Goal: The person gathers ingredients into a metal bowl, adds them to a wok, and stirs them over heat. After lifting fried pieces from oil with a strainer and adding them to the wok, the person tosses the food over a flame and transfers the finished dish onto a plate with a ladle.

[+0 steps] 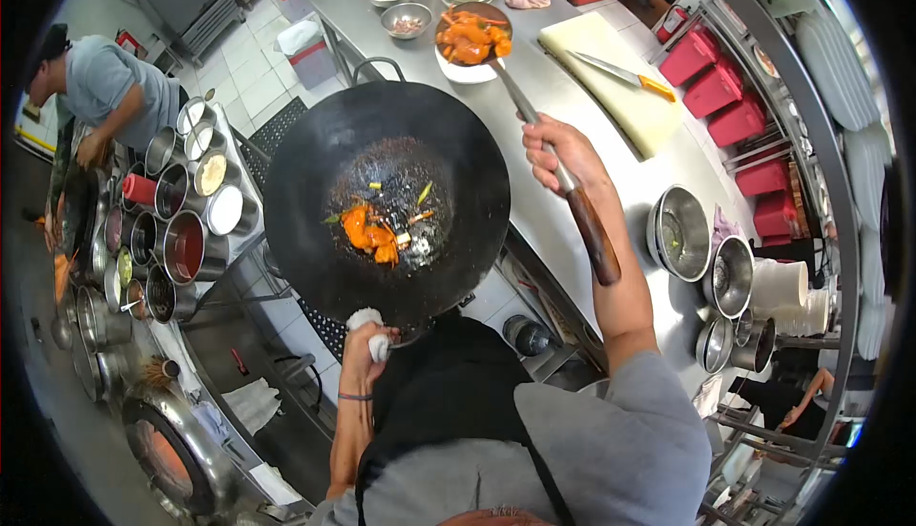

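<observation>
A large black wok (pixel 305 163) is held up by my left hand (pixel 361 349), closed round its near handle with a white cloth (pixel 365 318) between. Orange-sauced food pieces (pixel 369 235) and a few green bits lie in the wok's middle. My right hand (pixel 563 152) is wrapped round the metal shaft of a ladle (pixel 525 101), above its wooden handle. The ladle's bowl, full of orange-sauced food (pixel 472 37), is over a white dish (pixel 465 73) on the steel counter (pixel 582 211).
A knife (pixel 615 70) lies on a cutting board (pixel 592 49) at the right. Metal bowls (pixel 679 230) stand farther right. Sauce pots (pixel 186 244) and a lit burner (pixel 172 454) are at the left. A co-worker (pixel 119 82) stands at the upper left, another person at the lower right.
</observation>
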